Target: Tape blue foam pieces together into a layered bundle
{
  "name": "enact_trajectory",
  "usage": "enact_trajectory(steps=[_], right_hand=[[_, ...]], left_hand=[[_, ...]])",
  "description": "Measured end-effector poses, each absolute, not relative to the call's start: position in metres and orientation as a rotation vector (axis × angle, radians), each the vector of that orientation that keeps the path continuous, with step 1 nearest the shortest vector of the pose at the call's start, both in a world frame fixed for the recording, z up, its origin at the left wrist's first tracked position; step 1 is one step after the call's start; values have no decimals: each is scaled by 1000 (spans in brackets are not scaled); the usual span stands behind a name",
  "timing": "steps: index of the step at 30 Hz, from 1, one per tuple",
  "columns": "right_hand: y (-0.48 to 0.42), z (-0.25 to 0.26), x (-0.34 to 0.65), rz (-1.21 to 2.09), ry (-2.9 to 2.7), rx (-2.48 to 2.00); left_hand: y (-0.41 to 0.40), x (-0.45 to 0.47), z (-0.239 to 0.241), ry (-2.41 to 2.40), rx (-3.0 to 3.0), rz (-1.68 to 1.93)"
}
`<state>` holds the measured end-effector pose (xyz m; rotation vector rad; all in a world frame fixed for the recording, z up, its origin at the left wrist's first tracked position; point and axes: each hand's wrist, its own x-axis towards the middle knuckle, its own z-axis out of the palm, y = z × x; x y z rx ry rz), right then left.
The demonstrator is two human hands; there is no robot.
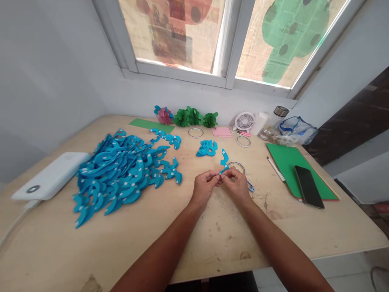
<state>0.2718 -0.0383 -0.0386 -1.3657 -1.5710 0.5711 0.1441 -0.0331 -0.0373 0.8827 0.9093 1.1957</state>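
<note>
- Two bare hands meet over the table [152,247], right of the big pile of blue paper pieces [121,160], the landmark here.
- Left hand [204,187] and right hand [235,182] both pinch the near end of a blue paper strip [225,157] between thumb and fingers; its far end, dotted with white patches, points away from the person, right of the pile.
- The step in hand appears to be fine fingertip work at that end; the next move likely calls for a light, steady pinch that keeps the paper uncreased. What exactly the fingertips press together is too small to tell.
- Just left of the pile lies a white device [54,174] with a cable.
- Well right of the pile, a dark phone [309,186] rests on a green sheet [285,162].
- Right of the pile's far part sits a small blue cluster [206,148].
- Beyond the pile, to its right, stand green paper shapes [193,116] and a small fan [244,121].
</note>
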Motion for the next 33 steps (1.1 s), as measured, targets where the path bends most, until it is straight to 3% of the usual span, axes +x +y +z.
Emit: enact_trajectory(steps=[33], right_hand=[[-39, -38, 270, 481, -1567, -1380]], left_hand=[[-36, 148, -41, 864, 812, 1197]])
